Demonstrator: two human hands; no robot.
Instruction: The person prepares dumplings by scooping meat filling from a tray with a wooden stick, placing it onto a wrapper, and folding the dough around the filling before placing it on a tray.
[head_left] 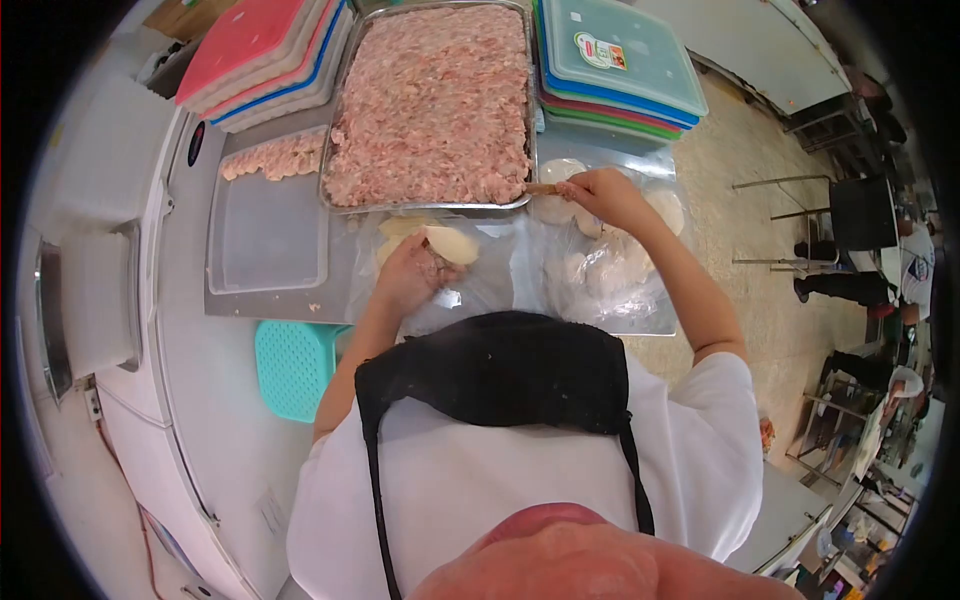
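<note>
My left hand point(412, 272) is closed around a pale round dough wrapper point(452, 245), above a clear plastic sheet point(500, 265) with more wrappers under it. My right hand point(598, 196) grips a thin wooden stick point(541, 189), whose far end meets the lower right corner of a large metal tray point(428, 207). Pink ground meat point(435, 100) fills that tray. Beside my right forearm, clear plastic bags point(600, 275) cover pale round dough pieces point(663, 208).
Lidded containers are stacked left point(262, 50) and right point(620, 60) of the tray. A translucent box point(268, 238) lies at left, near a row of filled pieces point(272, 157). A turquoise basket point(293, 370) hangs below the table edge. People point(850, 285) are far right.
</note>
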